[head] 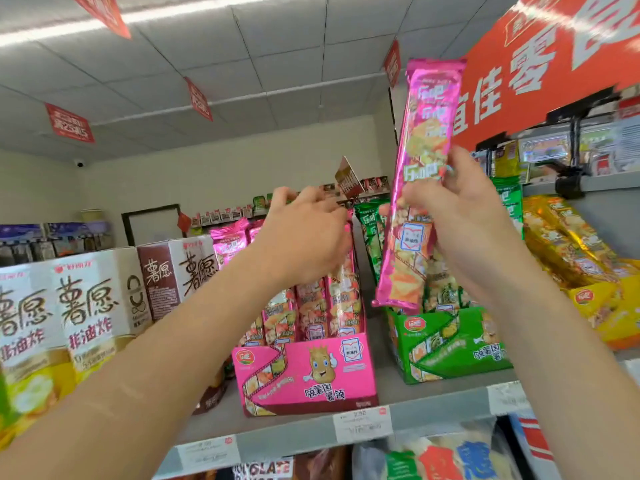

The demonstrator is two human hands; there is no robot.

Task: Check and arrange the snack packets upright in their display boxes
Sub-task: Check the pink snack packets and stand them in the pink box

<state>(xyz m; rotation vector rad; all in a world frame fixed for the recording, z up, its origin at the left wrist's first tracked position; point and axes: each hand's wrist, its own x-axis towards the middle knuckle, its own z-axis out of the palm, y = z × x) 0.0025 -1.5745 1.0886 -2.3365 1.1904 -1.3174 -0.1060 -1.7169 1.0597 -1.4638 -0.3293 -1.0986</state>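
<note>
Right hand grips the long pink foil snack packet near upright; the pink cardboard display box lies down-left, where the left hand clasps standing packets.

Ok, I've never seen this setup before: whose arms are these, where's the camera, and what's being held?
No machine here: both arms belong to a person. The one picture comes from a wide-angle camera on their head, looking forward over the hands. The right hand holds a long pink packet up in the air. The left hand reaches onto the tops of the pink packets standing in the pink display box; whether it grips them I cannot tell. Next to that box on the shelf stands a green display box, and white cartons stand further left.
</note>
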